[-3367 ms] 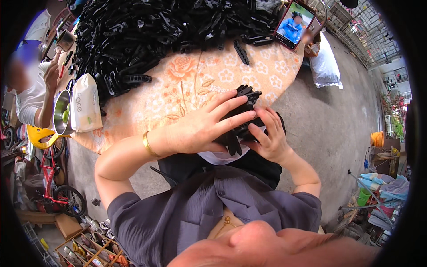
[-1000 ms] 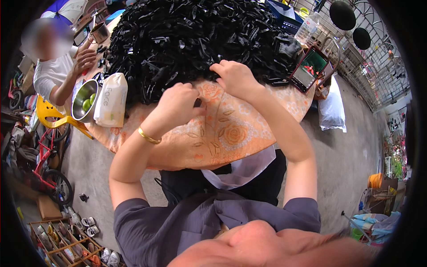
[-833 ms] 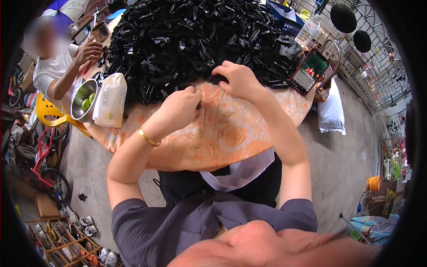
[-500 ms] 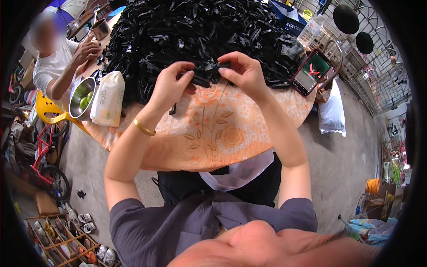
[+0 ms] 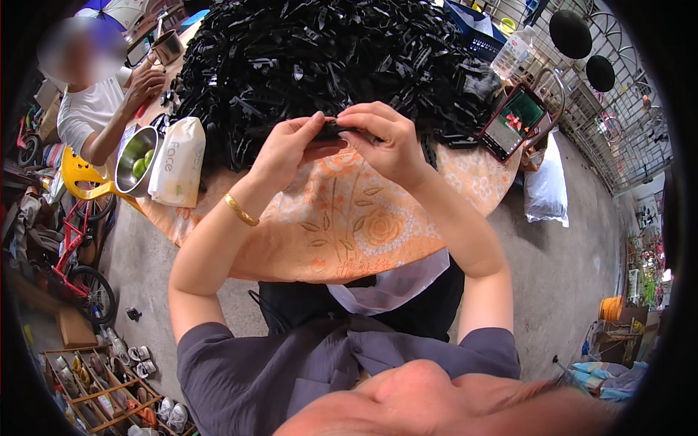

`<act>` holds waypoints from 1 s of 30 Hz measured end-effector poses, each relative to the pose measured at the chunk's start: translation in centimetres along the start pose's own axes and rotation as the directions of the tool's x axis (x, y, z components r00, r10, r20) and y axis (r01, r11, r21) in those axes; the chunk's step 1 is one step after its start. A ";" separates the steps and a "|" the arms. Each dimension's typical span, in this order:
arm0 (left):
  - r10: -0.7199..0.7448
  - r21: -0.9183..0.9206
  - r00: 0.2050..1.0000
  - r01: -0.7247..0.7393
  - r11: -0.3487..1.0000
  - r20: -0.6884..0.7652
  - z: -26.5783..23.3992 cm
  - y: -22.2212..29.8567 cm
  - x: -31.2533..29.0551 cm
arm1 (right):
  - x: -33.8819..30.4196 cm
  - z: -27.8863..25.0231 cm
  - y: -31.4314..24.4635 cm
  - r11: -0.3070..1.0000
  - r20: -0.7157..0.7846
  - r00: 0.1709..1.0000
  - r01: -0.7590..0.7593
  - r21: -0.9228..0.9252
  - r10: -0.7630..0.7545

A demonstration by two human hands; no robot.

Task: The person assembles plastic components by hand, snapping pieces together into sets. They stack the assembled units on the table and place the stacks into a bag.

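Note:
A huge heap of small black plastic pieces (image 5: 320, 58) covers the far part of a table with an orange flowered cloth (image 5: 342, 225). At the near edge of this heap my two hands meet. My left hand (image 5: 289, 151) is closed on one end of a slim black plastic piece (image 5: 333, 131), thumb on top and fingers beneath. From the other side my right hand (image 5: 385, 142) pinches the same piece, its fingers curled over it. The fingers hide much of the piece, so its exact kind does not show.
Left on the table are a metal bowl (image 5: 125, 171) with green fruit and a tissue pack (image 5: 177, 163). A propped phone (image 5: 511, 122), clear bottle (image 5: 512, 52) and blue basket (image 5: 483, 45) stand right. A person in white (image 5: 91, 120) sits far left. A white bag (image 5: 545, 185) hangs right.
My hands were apart, each with a black piece. Now they have come together at the heap's near edge, the right hand moving left, and both grip one piece or joined pieces.

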State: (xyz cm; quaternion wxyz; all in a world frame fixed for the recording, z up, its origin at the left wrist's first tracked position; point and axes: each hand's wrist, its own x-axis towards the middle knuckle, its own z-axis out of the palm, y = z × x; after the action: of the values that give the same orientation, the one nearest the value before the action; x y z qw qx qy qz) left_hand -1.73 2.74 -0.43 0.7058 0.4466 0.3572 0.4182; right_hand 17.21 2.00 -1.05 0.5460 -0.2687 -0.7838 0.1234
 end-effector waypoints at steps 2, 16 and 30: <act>-0.019 -0.005 0.999 0.019 1.000 0.026 0.0 0.0 -0.1 | 0.0 0.1 0.1 1.000 0.014 1.000 -0.011 0.005 0.011; 0.342 0.535 0.932 -0.352 0.768 0.124 0.6 0.4 -0.7 | 0.4 -2.1 0.1 0.880 0.316 0.859 -0.458 0.122 0.403; 0.283 0.577 0.943 -0.330 0.747 0.173 1.6 -0.3 -1.7 | 1.0 -3.7 0.7 0.888 0.245 0.917 -0.377 0.263 0.316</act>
State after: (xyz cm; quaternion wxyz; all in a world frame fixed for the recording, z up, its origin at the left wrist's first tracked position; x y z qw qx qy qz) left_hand -0.89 0.57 0.05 0.4627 0.7138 0.3662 0.3771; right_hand 20.60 2.79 0.82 0.4705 -0.3039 -0.7439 0.3646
